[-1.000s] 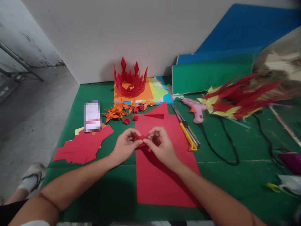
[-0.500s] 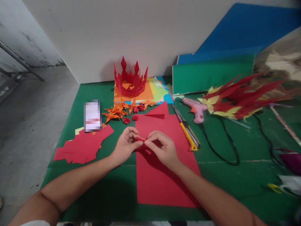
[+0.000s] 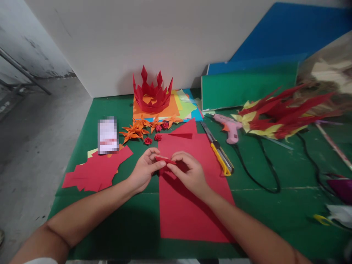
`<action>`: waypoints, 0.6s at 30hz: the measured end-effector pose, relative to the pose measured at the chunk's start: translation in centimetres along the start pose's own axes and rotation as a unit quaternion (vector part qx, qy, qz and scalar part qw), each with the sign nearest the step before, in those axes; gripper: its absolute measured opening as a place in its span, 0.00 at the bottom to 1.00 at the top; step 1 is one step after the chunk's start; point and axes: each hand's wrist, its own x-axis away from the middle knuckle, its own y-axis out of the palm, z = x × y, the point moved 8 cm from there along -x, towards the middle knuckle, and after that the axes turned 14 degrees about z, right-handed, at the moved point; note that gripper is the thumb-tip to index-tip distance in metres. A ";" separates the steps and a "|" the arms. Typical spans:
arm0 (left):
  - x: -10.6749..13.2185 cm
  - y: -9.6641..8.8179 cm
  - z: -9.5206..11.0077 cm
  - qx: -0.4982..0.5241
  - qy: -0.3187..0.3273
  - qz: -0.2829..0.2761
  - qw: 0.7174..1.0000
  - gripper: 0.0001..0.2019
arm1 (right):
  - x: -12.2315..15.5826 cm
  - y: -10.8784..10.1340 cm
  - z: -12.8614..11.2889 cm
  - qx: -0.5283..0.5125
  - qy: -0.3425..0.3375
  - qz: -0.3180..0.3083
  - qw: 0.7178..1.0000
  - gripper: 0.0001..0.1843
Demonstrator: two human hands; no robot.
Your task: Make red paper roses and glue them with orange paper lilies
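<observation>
Both hands meet over a large red paper sheet [image 3: 189,209] on the green table [image 3: 129,223]. My left hand [image 3: 144,170] and my right hand [image 3: 188,174] pinch a small folded red paper piece [image 3: 164,160] between thumbs and fingertips, holding it just above the sheet. The fingers of both hands are curled shut on it. Small red paper roses [image 3: 153,138] and orange paper flowers [image 3: 136,130] lie just beyond the hands.
A red paper crown [image 3: 152,93] stands on coloured sheets at the back. Red paper squares [image 3: 95,170] lie left, beside a blurred card [image 3: 107,135]. A yellow utility knife [image 3: 218,150], pink glue gun [image 3: 229,128] with black cord, and red-yellow paper spikes [image 3: 277,115] lie right.
The red piece has been pressed flatter between the fingers. My right hand's fingers closed in and shifted slightly lower; the foot at lower left left the view.
</observation>
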 end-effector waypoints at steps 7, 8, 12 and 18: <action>0.1 0.2 0.5 -0.076 0.077 -0.032 0.994 0.19 | -0.1 -0.2 -0.1 0.041 -0.020 -0.001 0.999 0.05; 0.1 0.2 0.5 -0.092 0.091 -0.034 0.991 0.18 | 0.0 -0.2 -0.1 0.049 -0.022 -0.001 0.999 0.05; 0.0 -0.1 1.2 -0.133 0.161 -0.016 0.978 0.17 | 0.1 0.1 -0.2 0.066 -0.033 -0.017 0.997 0.06; 0.5 0.0 2.2 -0.132 0.240 -0.007 0.962 0.14 | 0.0 0.1 0.0 0.024 -0.008 -0.023 0.999 0.05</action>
